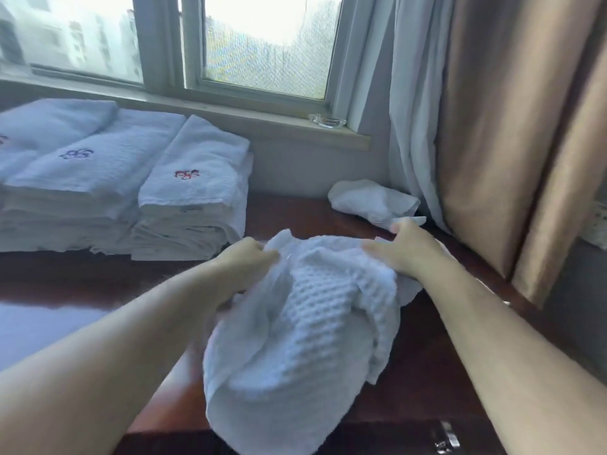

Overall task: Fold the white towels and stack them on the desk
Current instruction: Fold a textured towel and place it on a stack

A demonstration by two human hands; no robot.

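With my left hand [253, 261] and right hand [404, 249] both pinching the far edge of the crumpled white waffle-weave towel [305, 330] bunched over the dark red wooden desk [427, 372], I judge uneven pulling could twist it and spoil the fold.

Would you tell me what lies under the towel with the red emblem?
Under the red-emblem towel sits a stack of folded white towels on the desk. Their edges show; their faces and any emblems are covered.
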